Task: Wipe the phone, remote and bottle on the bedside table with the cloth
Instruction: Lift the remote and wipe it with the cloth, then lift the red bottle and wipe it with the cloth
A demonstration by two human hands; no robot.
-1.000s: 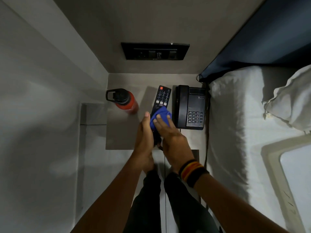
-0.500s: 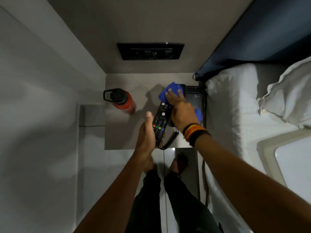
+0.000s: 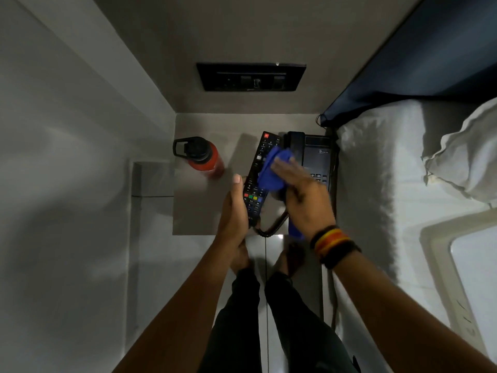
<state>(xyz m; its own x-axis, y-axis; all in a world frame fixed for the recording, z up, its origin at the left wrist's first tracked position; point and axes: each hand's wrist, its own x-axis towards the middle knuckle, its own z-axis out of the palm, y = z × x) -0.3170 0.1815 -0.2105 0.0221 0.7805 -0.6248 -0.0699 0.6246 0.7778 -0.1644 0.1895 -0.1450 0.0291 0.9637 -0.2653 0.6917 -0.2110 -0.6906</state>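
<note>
Right now the left hand (image 3: 233, 208) has its fingers clamped on the light, stiff remote (image 3: 259, 173) by its lower end above the worktop (image 3: 199, 211), while the right hand (image 3: 301, 195) presses the soft blue cloth (image 3: 271, 170) onto its buttons, fingers closed over it.

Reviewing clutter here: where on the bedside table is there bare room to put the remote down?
Bare top lies between the red bottle and the remote, running to the bedside table front edge. The right side is crowded by the phone, its cord and both hands.
</note>
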